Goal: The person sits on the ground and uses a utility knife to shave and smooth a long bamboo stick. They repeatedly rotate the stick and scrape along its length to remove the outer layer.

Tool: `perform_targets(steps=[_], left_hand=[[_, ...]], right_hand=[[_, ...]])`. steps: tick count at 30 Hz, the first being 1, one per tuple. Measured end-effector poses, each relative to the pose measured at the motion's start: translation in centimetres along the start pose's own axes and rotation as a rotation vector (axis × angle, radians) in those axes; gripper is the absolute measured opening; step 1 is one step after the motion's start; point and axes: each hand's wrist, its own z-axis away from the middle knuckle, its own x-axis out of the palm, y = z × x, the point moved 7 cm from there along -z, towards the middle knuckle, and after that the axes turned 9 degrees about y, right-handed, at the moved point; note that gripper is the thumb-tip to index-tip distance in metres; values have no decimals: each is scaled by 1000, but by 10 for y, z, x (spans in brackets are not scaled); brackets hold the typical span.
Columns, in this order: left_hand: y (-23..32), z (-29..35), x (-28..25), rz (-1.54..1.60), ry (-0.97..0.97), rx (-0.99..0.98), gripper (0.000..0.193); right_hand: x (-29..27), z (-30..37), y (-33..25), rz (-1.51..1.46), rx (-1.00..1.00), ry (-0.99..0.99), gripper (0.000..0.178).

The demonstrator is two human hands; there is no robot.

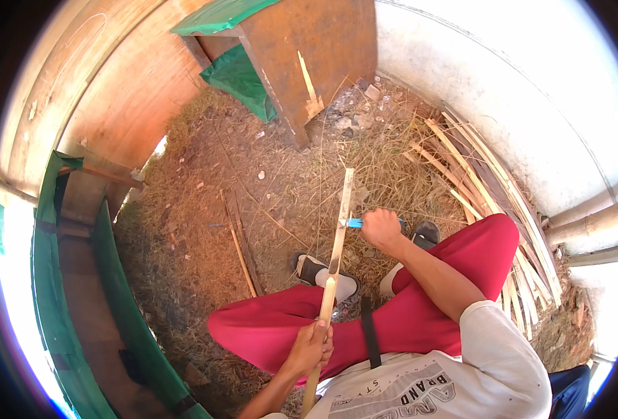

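Note:
A long pale bamboo strip (pixel 338 241) runs away from my lap, its far end over the ground between my feet. My left hand (pixel 312 347) is closed around its near part, close to my body. My right hand (pixel 383 229) is closed on a small blue-handled tool (pixel 354 223), and the tool's head meets the strip's far half from the right. The exact kind of tool is too small to make out. Past the tool the strip shows a flat, whitish face; nearer me it looks rounder and yellower.
On the right, a pile of split strips (pixel 483 181) lies along the white wall (pixel 518 77). A brown wooden cabinet (pixel 323 49) with green sheeting stands ahead. A green-edged wooden structure (pixel 78 279) is at the left. Dry grass and thin sticks (pixel 239 244) cover the dirt floor.

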Motion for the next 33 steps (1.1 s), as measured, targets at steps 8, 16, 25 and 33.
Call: perform_targets(steps=[8, 16, 25, 33], left_hand=[[-15, 23, -11, -77, 1, 4, 37], [-37, 41, -19, -37, 12, -58, 38], [-68, 87, -57, -57, 114, -134, 36], [-31, 55, -58, -111, 163, 35, 39]], right_hand=[[6, -5, 9, 13, 49, -10, 20], [18, -6, 16, 3, 53, -73, 20], [28, -17, 99, -3, 359, -112, 20], [6, -17, 63, -132, 379, -181, 21]])
